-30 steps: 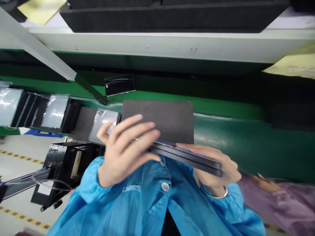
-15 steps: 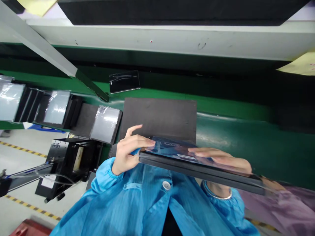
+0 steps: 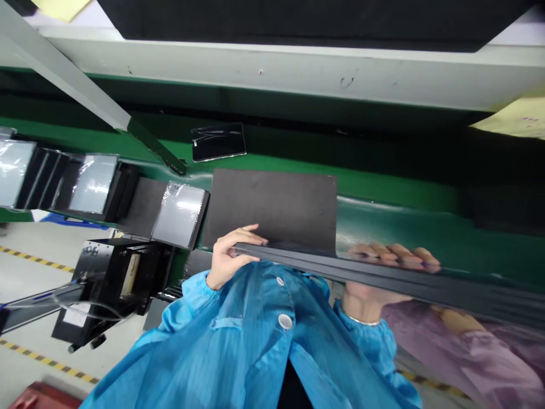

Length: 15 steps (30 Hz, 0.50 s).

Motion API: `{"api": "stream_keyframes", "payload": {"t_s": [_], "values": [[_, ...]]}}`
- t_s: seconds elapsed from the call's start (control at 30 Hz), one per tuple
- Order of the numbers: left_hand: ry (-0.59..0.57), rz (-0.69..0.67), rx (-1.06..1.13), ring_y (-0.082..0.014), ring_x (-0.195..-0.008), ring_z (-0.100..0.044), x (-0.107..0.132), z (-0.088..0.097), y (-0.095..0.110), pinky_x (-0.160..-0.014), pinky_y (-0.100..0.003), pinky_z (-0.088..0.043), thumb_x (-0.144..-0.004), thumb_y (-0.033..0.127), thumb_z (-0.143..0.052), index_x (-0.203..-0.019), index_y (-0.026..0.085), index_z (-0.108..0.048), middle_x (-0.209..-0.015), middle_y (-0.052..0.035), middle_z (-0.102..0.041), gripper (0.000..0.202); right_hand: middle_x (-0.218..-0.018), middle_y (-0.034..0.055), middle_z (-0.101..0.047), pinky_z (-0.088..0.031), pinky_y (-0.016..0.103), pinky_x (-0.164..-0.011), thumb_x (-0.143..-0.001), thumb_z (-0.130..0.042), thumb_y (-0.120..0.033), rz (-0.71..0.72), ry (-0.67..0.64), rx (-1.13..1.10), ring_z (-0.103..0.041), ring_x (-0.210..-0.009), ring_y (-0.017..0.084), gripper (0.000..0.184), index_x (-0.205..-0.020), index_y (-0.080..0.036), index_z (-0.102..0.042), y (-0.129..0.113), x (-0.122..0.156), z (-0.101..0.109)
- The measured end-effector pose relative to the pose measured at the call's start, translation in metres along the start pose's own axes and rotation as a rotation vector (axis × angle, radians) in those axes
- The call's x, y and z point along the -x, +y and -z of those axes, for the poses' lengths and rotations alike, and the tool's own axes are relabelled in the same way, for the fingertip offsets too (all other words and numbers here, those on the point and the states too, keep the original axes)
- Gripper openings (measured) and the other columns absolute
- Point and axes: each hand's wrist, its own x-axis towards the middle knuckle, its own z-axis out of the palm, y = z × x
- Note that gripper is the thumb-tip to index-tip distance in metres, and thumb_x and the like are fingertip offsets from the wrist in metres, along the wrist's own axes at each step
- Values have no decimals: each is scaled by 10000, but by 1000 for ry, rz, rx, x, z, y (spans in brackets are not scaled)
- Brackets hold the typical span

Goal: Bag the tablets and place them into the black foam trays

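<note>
Both hands hold a flat black tablet-like panel (image 3: 383, 278), seen almost edge-on and running from the middle out to the right edge. My left hand (image 3: 227, 258) grips its left end, with the fingers curled over the top. Farther right, my right hand (image 3: 385, 267) supports the panel from beneath, and its fingertips show above the far edge. Behind the panel a dark grey foam pad (image 3: 276, 207) lies on the green conveyor belt (image 3: 417, 227). My blue smock sleeves fill the lower middle.
A small black screen part (image 3: 218, 142) lies farther back on the belt. Film-wrapped panels (image 3: 181, 215) stand in black racks at the left, over a black machine (image 3: 113, 278). A co-worker's purple sleeve (image 3: 460, 346) is at the lower right. A grey shelf (image 3: 298, 71) hangs overhead.
The panel has tilted from showing its glossy face to nearly edge-on and has swung out to the right. My left hand has moved from lying over the top to gripping the left end.
</note>
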Motion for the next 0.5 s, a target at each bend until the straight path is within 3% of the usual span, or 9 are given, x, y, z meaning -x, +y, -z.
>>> {"api": "stream_keyframes", "payload": {"t_s": [0.13,0.27,0.33,0.37,0.4,0.43,0.47,0.5], "values": [[-53,-260,-74,-236,-847,-813,-21,5,31,-1025,-490,-590,-865,367,-820,-1101,173,-785,-929,-86,-839,307,-596,-170,-638,-481,187,-524,-828,-816,-416,-78,98,-74,-571,-496,55,205,-690,-360,-675,20,0,11],[-180,-422,-241,-240,-806,-815,-38,15,56,-1036,-510,-583,-846,384,-837,-1174,138,-750,-953,-100,-843,419,-648,-73,-625,-559,271,-657,-942,-711,-476,-100,149,40,-582,-577,96,328,-736,-237,-623,39,6,21],[-213,-453,-289,-234,-791,-816,-41,16,61,-1066,-522,-569,-859,380,-828,-1162,139,-742,-941,-88,-845,397,-703,-39,-618,-567,301,-696,-1070,-489,-488,-94,185,149,-610,-633,101,422,-792,-196,-612,49,5,24],[-223,-465,-302,-233,-783,-817,-42,16,63,-1087,-532,-557,-864,373,-825,-1147,137,-741,-933,-85,-845,378,-749,-32,-615,-546,293,-721,-1129,-278,-433,-87,205,215,-626,-673,77,521,-822,-174,-610,54,4,24],[-236,-474,-313,-231,-777,-817,-42,15,63,-1111,-539,-540,-867,363,-825,-1132,131,-739,-927,-85,-845,362,-802,-32,-607,-506,286,-749,-1123,-25,-333,-80,222,287,-637,-718,35,670,-844,-149,-606,59,3,24],[-247,-482,-323,-228,-773,-817,-42,14,64,-1133,-541,-522,-868,354,-825,-1117,126,-737,-919,-83,-845,349,-855,-32,-589,-449,298,-770,-1022,209,-208,-74,232,365,-635,-767,-11,827,-854,-113,-596,63,2,24],[-258,-490,-333,-224,-771,-816,-42,13,64,-1150,-534,-507,-866,351,-829,-1103,120,-734,-913,-83,-844,344,-876,-29,-583,-416,293,-760,-950,297,-165,-74,238,450,-622,-777,-35,894,-842,-100,-588,66,1,24],[-266,-498,-344,-219,-772,-816,-42,12,65,-1163,-518,-495,-863,352,-833,-1088,113,-732,-907,-82,-844,344,-863,-26,-579,-409,278,-745,-967,277,-197,-83,235,549,-616,-759,-33,877,-822,-102,-582,67,2,24]]}}
